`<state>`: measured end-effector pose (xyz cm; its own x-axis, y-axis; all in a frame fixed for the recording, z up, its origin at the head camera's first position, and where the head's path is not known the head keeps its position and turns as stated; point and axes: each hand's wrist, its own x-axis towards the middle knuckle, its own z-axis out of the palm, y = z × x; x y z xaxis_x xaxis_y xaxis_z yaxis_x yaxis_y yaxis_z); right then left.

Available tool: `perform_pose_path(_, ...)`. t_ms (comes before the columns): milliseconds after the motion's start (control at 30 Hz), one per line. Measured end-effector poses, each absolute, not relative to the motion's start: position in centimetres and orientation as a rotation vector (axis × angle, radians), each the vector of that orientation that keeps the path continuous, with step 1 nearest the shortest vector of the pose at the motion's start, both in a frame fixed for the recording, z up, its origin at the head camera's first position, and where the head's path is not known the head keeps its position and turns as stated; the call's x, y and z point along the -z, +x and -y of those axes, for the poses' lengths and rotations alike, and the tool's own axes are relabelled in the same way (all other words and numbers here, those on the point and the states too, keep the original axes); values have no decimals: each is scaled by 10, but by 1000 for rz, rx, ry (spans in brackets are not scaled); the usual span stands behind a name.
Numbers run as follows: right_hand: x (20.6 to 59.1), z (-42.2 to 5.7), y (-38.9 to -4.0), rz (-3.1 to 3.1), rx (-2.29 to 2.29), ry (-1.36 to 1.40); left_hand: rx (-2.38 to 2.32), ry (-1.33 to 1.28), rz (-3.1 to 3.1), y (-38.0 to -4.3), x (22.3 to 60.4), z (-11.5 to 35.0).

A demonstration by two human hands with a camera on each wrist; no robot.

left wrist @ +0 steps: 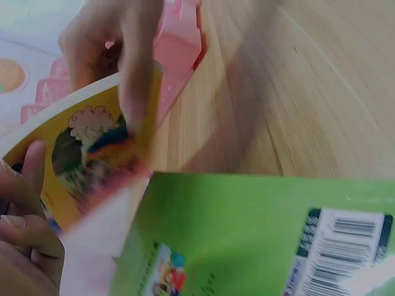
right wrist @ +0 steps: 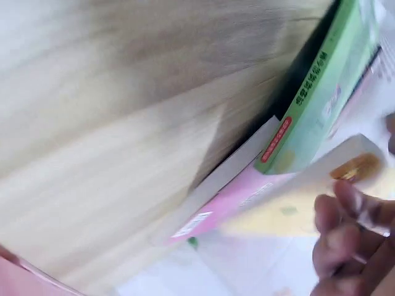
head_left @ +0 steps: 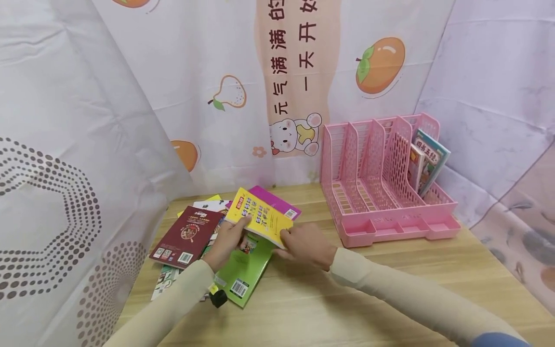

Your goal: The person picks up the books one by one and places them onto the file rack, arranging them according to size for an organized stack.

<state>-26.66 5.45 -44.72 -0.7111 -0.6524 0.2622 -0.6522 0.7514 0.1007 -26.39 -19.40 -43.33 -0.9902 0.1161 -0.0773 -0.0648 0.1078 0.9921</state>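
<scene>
In the head view a yellow book (head_left: 260, 217) is held tilted above the pile. My left hand (head_left: 227, 238) grips its left edge, thumb on the cover. My right hand (head_left: 308, 246) pinches its right corner. Seen in the left wrist view, the right hand (left wrist: 114, 43) has its thumb over the picture side, while the curled left fingers (left wrist: 28, 231) hold the other end. A green book (head_left: 244, 272) lies below, barcode showing, with a purple book (head_left: 277, 202) behind. Curled right fingers (right wrist: 345, 246) show in the right wrist view.
A maroon book (head_left: 188, 236) lies over other books at the left. The pink file rack (head_left: 394, 217) stands at the back right, with several slots and front trays. Books (head_left: 427, 159) lean in its rightmost slot. A printed curtain (head_left: 217, 135) hangs behind the wooden table (head_left: 329, 308).
</scene>
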Motion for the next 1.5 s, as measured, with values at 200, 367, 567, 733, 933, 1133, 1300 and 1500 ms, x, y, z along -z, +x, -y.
perform_pose_path(200, 449, -56, -270, 2585, 107, 941, -2027, 176, -2183, -263, 427, 188)
perform_pose_path(367, 451, -71, -283, 2692, -187, 847, -1907, 271, -2268, -271, 426, 203)
perform_pose_path(567, 452, -95, -295, 2712, -695, 813, -1864, 115, -2390, -284, 428, 230)
perform_pose_path(733, 452, -106, -305, 2677, -993, 818, -1867, 34, -2411, -291, 426, 239)
perform_pose_path(933, 449, -110, -305, 2723, -1294, 726, -1792, 146, -2387, -293, 428, 228)
perform_pose_path(1133, 447, -103, -299, 2767, -1795, 790, -1704, 193, -2368, -292, 433, 219)
perform_pose_path(1300, 444, -99, -295, 2821, -1818, 815, -1640, 281, -2433, -289, 436, 214)
perform_pose_path(1500, 439, -97, -294, 2885, -1845, 874, -1637, 265, -2482, -284, 445, 212)
